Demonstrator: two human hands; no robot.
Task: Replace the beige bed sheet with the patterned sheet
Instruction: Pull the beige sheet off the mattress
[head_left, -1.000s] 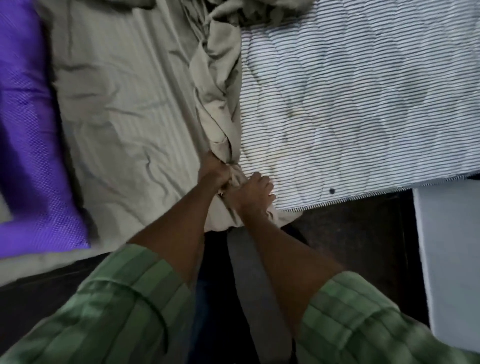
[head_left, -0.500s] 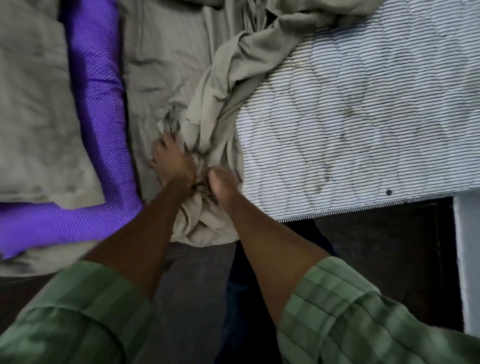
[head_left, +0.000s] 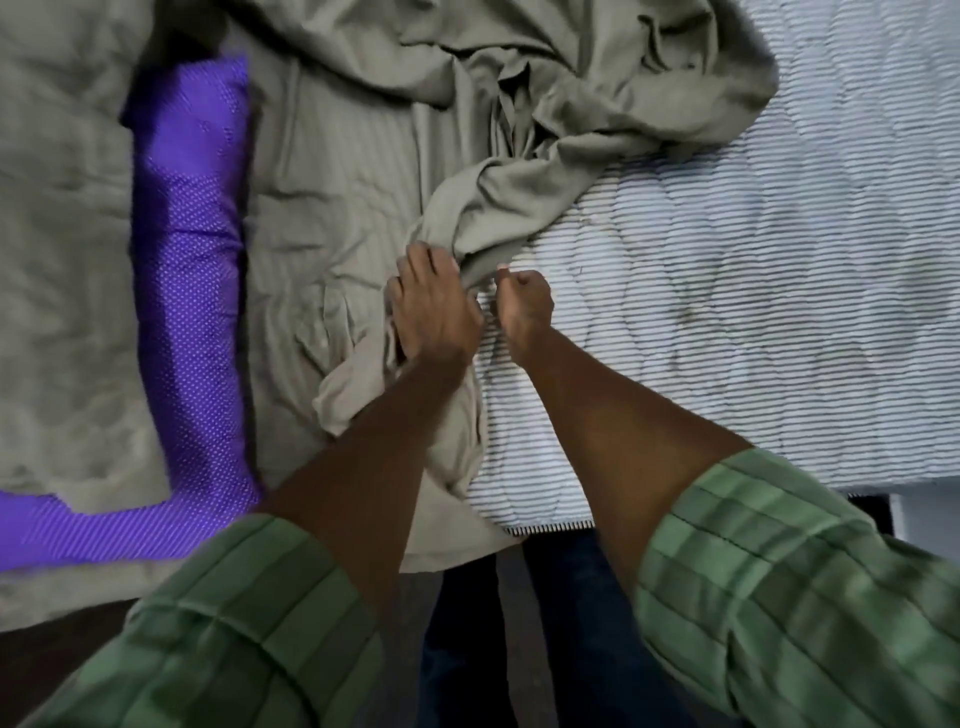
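Observation:
The beige sheet (head_left: 545, 130) is pulled off the right half of the bed and lies bunched across the middle; its left half still lies flat. My left hand (head_left: 431, 306) rests on top of the bunched fold with its fingers curled into the fabric. Just to its right, my right hand (head_left: 524, 299) is curled in a fist over the bare mattress, its thumb pinching the sheet's edge. The striped quilted mattress (head_left: 753, 312) is uncovered on the right. A purple dotted fabric (head_left: 187, 270) lies in an L shape at the left.
A crumpled beige cloth or pillow (head_left: 62, 260) lies on the purple fabric at the far left. The mattress's near edge (head_left: 545, 527) runs just past my forearms, with dark floor (head_left: 467, 649) below it. A white object (head_left: 930, 519) shows at the right edge.
Both hands have moved away from me onto the bed, pushing the bunched beige sheet up and left. More of the striped mattress near its front edge is bare now.

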